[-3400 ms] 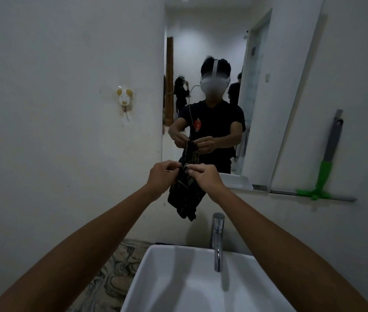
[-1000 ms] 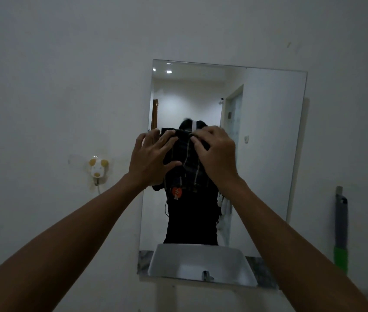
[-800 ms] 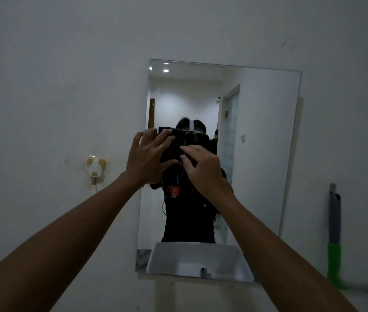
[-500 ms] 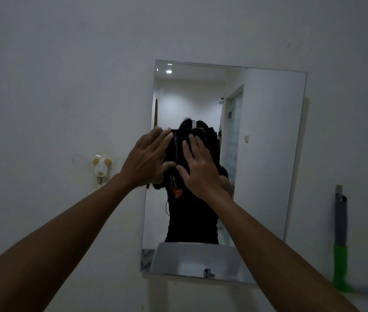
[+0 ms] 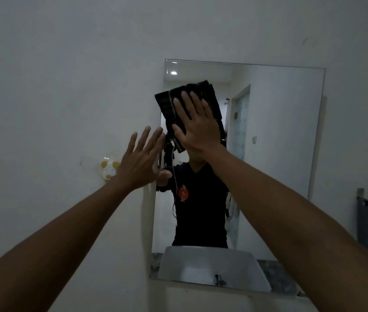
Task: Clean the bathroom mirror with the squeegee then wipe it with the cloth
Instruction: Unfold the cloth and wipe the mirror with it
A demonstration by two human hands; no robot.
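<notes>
A rectangular mirror (image 5: 279,143) hangs on the white wall ahead. My right hand (image 5: 195,124) lies flat on a folded dark checked cloth (image 5: 169,102) and presses it against the mirror's upper left part. My left hand (image 5: 141,159) hovers at the mirror's left edge, fingers spread, holding nothing and apart from the cloth. The squeegee (image 5: 363,218), with a grey handle, leans upright against the wall to the right of the mirror; its lower end is hidden behind my right arm.
A small white and yellow wall hook (image 5: 109,170) sticks to the wall left of the mirror. The white basin's reflection (image 5: 212,266) shows at the mirror's bottom. My own reflection in a black shirt fills the mirror's middle.
My left hand has let go of the cloth and drawn back to the left. My right hand alone has pushed the cloth up the mirror, palm flat on it.
</notes>
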